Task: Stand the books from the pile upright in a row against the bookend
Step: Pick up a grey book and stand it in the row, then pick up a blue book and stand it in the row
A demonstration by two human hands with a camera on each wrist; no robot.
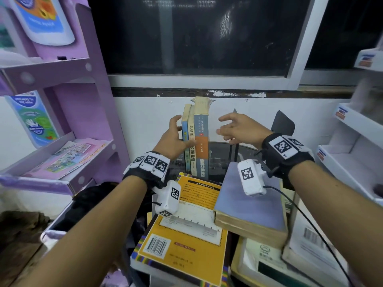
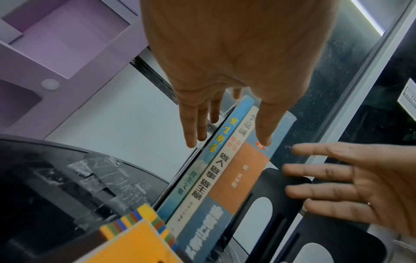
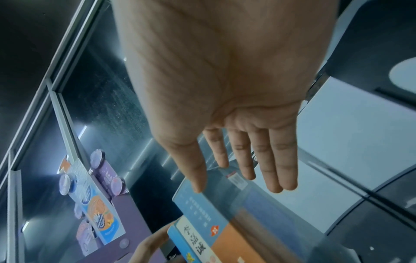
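At the centre of the head view, three books (image 1: 195,133) stand upright in a row on the dark glass table (image 1: 219,156), spines facing the viewer: a thin blue one on the left, a cream one in the middle, and a taller blue-and-orange one on the right. Just left of them, the left hand (image 1: 174,137) has its fingers (image 2: 193,124) straight and spread beside the blue book, with the thumb laid across the spines; whether the fingers touch the cover is hard to tell. Right of the row, the right hand (image 1: 238,129) hovers a little apart, its fingers (image 3: 265,160) wide and relaxed, holding nothing. A black bookend (image 1: 283,123) stands behind that hand, toward the right of the frame. Lower down, the pile lies flat: a yellow book (image 1: 182,235) with a barcode at bottom centre, and a thick lavender book (image 1: 248,206) just right of it. A purple shelf unit (image 1: 68,100) fills the left side.
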